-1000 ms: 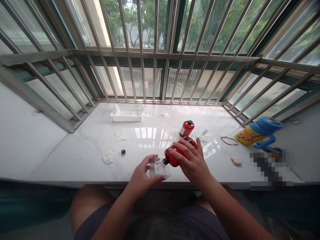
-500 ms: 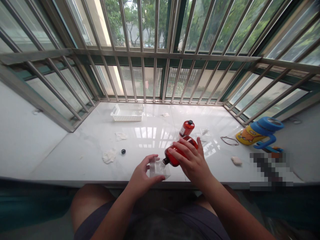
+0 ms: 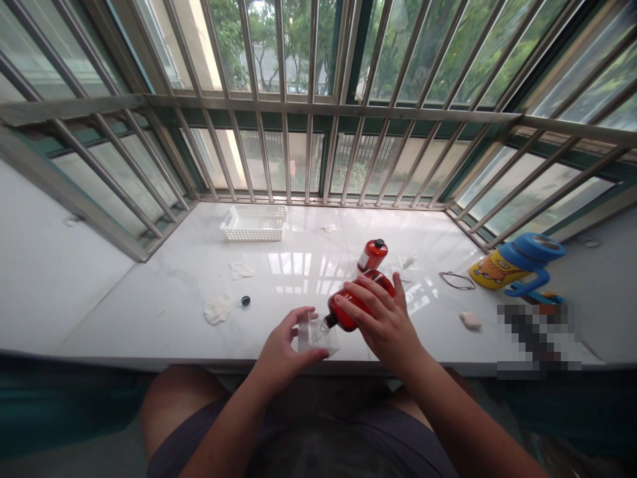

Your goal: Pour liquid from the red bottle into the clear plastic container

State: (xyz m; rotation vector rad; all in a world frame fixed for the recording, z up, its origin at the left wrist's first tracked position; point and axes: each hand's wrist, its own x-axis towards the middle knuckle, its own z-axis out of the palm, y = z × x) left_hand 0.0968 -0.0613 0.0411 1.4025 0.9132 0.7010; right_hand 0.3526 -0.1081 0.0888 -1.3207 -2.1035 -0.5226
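Near the counter's front edge my left hand (image 3: 292, 348) is closed around a clear plastic container (image 3: 313, 337), thumb in front and fingers behind. A red-brown bottle (image 3: 351, 309) lies tilted in my right hand (image 3: 381, 315), its uncapped dark neck pointing down into the container's opening. Clear liquid seems to be at the bottle's mouth; how much is inside the container I cannot make out. A loose black cap (image 3: 245, 301) rests on the counter to the left. Just behind the tilted bottle stands a second red-brown bottle (image 3: 373, 255) with a black cap on.
A white perforated basket (image 3: 253, 224) sits at the back left of the white counter (image 3: 149, 312). Crumpled tissues (image 3: 217, 310) lie on the left. To the right are a thin cord loop (image 3: 456, 281), a pinkish piece (image 3: 470, 320) and a blue-and-yellow flask (image 3: 517, 261). Metal bars line the window.
Almost nothing differs. Both hands, the tilted bottle and the container keep the same places.
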